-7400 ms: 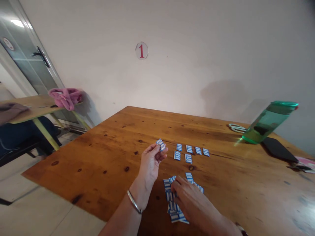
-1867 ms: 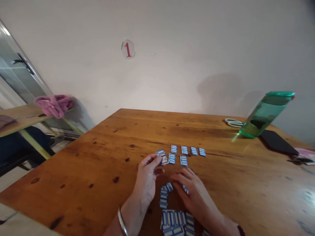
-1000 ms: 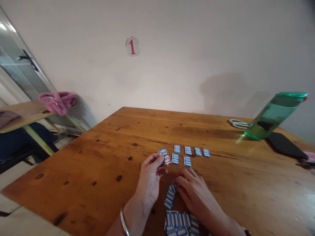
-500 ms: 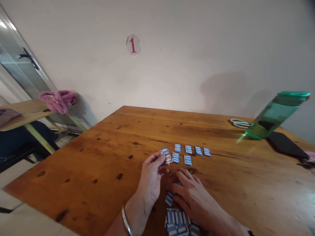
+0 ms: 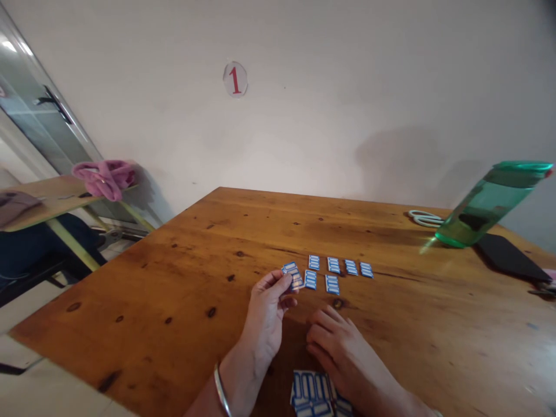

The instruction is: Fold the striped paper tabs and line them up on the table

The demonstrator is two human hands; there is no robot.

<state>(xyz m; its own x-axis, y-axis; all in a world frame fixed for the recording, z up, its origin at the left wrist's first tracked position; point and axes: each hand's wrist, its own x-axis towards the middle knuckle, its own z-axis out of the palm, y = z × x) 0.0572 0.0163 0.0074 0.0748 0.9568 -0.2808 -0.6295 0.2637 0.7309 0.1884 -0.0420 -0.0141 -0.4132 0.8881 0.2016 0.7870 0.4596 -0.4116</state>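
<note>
Between the thumb and fingers of my left hand [image 5: 270, 310] is a small stack of label sheets [image 5: 292, 274], white with blue-framed boxes. It is held just above the table, left of several similar label sheets [image 5: 332, 265] laid out in two short rows. My right hand [image 5: 336, 341] is low over the wood with its fingers curled inward; whatever lies under them is hidden. By its wrist, at the bottom of the view, is a pile of overlapping label sheets [image 5: 310, 385], partly covered by the hand.
The wooden table [image 5: 208, 243] meets the wall at the back. On its right side are a green bottle [image 5: 490, 202], a white coiled cable [image 5: 424, 218] and a flat black object [image 5: 508, 258]. A pink fluffy item [image 5: 104, 178] rests on another table at left.
My right hand has shifted slightly right and its fingers have curled in. The loose label sheets seen under it before are out of sight. My left hand stays put with its stack.
</note>
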